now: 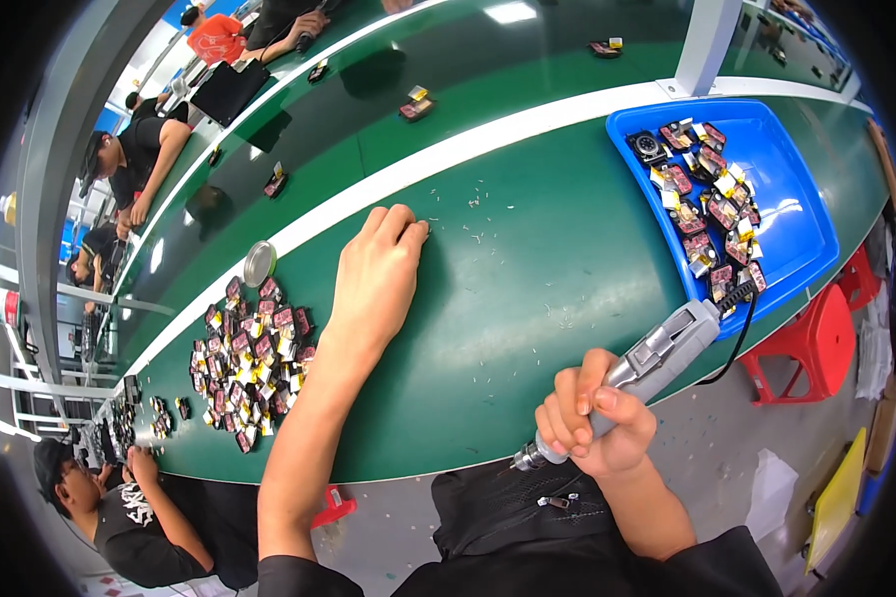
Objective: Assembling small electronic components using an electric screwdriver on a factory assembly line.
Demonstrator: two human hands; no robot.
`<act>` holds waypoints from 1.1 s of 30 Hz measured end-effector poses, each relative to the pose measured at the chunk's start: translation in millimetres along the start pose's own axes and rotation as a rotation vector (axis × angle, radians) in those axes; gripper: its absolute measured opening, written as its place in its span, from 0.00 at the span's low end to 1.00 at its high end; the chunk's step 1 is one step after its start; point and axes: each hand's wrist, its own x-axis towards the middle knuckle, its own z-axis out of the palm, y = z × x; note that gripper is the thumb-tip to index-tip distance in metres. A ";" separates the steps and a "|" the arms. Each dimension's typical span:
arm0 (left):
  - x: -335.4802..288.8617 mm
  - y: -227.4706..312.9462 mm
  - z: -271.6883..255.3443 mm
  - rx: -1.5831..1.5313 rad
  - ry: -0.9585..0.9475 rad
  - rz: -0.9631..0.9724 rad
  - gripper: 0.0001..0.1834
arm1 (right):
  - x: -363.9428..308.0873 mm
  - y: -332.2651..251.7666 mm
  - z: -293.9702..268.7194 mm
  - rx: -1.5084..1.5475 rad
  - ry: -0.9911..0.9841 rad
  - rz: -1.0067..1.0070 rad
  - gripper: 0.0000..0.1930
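Note:
My right hand [607,423] is wrapped round a grey electric screwdriver [662,348], held over the table's near edge with its bit end toward the lower left. A black cord runs from its other end. My left hand [378,269] rests on the green table [488,308], fingers curled and pressed together; what they pinch, if anything, is hidden. Small silvery screws [475,202] lie scattered just right of its fingertips. Left of my forearm is a heap of small black and red electronic modules [254,363] with yellow and white tabs. A round metal tin [260,264] stands behind the heap.
A blue tray [801,214] at the right holds several similar modules on its left side. Beyond a white rail [528,124], more modules [417,104] lie on a green conveyor. Co-workers [119,517] sit at the left. A red stool [806,343] stands at the right.

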 end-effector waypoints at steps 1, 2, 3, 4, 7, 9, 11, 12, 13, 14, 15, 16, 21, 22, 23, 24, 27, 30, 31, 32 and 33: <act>0.9 -1.1 1.8 0.002 -0.004 0.000 0.09 | 0.8 0.3 -0.8 0.032 -0.012 -0.003 0.07; 1.8 -3.1 3.9 0.045 0.003 0.056 0.08 | 1.7 0.4 -0.9 0.063 -0.026 -0.005 0.05; 2.7 -4.8 4.5 0.090 0.011 0.112 0.07 | 2.7 0.6 -1.3 0.067 -0.030 -0.003 0.05; 2.8 -5.2 3.2 0.096 0.011 0.109 0.07 | 3.5 0.9 -1.1 0.079 -0.024 -0.002 0.05; -0.8 -2.7 -1.4 -0.036 0.120 0.054 0.06 | 4.1 0.3 -1.3 0.087 -0.029 0.001 0.05; -17.6 7.8 -12.5 -0.207 0.157 -0.126 0.06 | 3.9 -0.7 -1.1 0.081 -0.037 -0.003 0.05; -38.6 24.0 -27.9 -0.278 0.164 -0.149 0.07 | 2.4 -0.4 -0.5 0.077 -0.040 0.009 0.05; -52.0 33.3 -37.1 -0.340 0.169 -0.184 0.08 | 0.6 -0.4 0.7 0.082 -0.046 0.017 0.05; -64.4 40.3 -43.3 -0.363 0.180 -0.200 0.08 | -0.8 -0.1 2.7 0.083 -0.028 0.013 0.05; -76.3 47.9 -48.5 -0.385 0.192 -0.217 0.09 | -2.6 -0.2 4.8 0.084 -0.009 0.009 0.05; -87.0 57.0 -54.2 -0.445 0.195 -0.284 0.09 | -4.1 -2.2 6.2 0.092 -0.020 0.025 0.05; -97.2 62.8 -53.4 -0.560 0.166 -0.403 0.10 | -3.0 -1.8 3.4 0.040 0.020 0.019 0.07; -132.2 91.6 -60.4 -1.027 0.207 -0.612 0.07 | -6.3 1.9 1.8 -0.027 0.082 -0.065 0.08; -136.6 95.8 -63.4 -1.122 0.236 -0.626 0.07 | -4.3 1.5 3.8 -0.029 0.105 -0.045 0.08; -140.5 101.7 -66.1 -1.171 0.254 -0.648 0.05 | -2.6 -0.1 5.7 -0.054 0.059 -0.061 0.09; -143.6 107.2 -67.0 -1.221 0.272 -0.669 0.04 | -1.3 -1.6 6.8 -0.079 0.014 -0.079 0.09; -150.2 116.9 -64.3 -1.402 0.320 -0.681 0.03 | 3.8 -8.5 17.0 -0.064 -0.140 -0.142 0.11; -154.7 124.6 -57.4 -1.606 0.331 -0.710 0.01 | 7.5 -7.6 41.0 0.010 -0.079 -0.265 0.10; -157.5 126.3 -54.6 -1.659 0.325 -0.658 0.03 | 6.7 -6.4 45.4 0.000 -0.065 -0.260 0.10; -158.6 129.2 -53.3 -1.673 0.323 -0.668 0.03 | 5.8 -5.2 48.8 0.016 -0.080 -0.277 0.10; -158.9 133.1 -53.4 -1.739 0.333 -0.657 0.04 | 4.1 -4.2 50.7 0.038 -0.100 -0.295 0.10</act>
